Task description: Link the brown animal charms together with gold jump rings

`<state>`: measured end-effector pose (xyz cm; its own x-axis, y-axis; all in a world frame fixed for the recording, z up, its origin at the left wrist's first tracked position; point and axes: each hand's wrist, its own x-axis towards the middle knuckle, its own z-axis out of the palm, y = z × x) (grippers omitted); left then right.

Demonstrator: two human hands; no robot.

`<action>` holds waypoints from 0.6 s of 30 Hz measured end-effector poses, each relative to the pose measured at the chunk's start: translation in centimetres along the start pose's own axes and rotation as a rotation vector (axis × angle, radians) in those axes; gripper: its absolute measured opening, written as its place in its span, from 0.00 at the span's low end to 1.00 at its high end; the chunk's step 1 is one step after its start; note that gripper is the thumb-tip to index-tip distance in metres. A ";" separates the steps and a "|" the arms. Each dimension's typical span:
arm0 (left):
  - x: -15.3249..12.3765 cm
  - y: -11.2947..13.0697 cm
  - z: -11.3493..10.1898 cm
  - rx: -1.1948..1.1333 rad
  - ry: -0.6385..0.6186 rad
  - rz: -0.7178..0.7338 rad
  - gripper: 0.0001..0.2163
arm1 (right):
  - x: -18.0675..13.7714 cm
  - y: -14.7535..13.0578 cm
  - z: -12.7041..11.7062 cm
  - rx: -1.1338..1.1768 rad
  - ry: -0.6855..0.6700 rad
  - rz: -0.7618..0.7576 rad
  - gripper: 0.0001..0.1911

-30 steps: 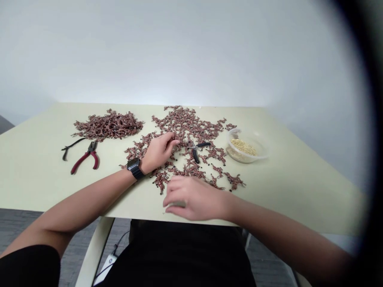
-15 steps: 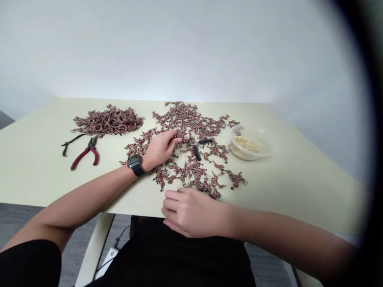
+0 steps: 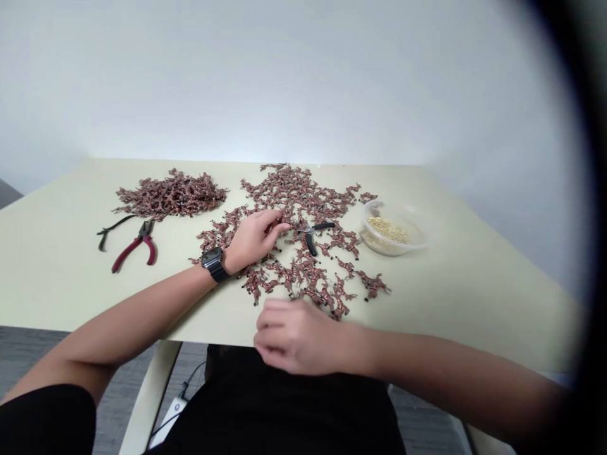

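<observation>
Figurines (image 3: 284,186), brown and small, spread across the frame's centre. Left hand (image 3: 256,237) lies over some, fingers curled, near black-handled pliers (image 3: 310,240); right hand (image 3: 298,338), fingers bent inward, is at lower centre. Whether either grips anything, I cannot tell.

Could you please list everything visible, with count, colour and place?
Table: one, pale, centre.
Heaped figures: many, brown, back left.
Spread figures: many, brown, middle.
Red-handled pliers: one, red, left.
Black-handled pliers: one, black, among spread figures.
Thin item: one, black, leftmost.
Bowl: one, translucent, right.
Bits: many, gold, inside bowl.
Wall: one, grey, behind.
Floor: one, grey, below.
Device: one, white, lower left.
Cord: some, dark, by device.
Support: at least one, pale, below.
Watch: one, black, left wrist.
Clothing: some, black, bottom.
Left hand: one, bare, over spread figures.
Right hand: one, bare, near table edge.
</observation>
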<state>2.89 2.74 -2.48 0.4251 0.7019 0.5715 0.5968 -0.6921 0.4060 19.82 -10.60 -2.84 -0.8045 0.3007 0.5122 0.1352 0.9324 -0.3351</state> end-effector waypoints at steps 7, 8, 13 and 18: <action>0.1 0.9 -0.4 -0.443 -0.008 -0.119 0.14 | 0.7 5.1 -5.1 0.412 0.521 0.617 0.05; 0.1 1.1 -0.3 -0.552 -0.064 -0.185 0.14 | 0.6 5.9 -5.6 0.445 0.545 0.681 0.07; -0.3 2.6 -0.3 -0.816 -0.155 -0.313 0.14 | 0.0 8.7 -6.0 0.835 0.693 0.985 0.12; -0.7 3.8 -0.7 -0.363 -0.020 -0.180 0.11 | -0.1 9.3 -5.2 1.097 0.735 1.061 0.12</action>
<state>4.38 -0.56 -0.81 0.3506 0.8181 0.4558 0.3853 -0.5696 0.7260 24.21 -0.90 -1.90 -0.1676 0.9736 -0.1550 -0.2902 -0.1990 -0.9361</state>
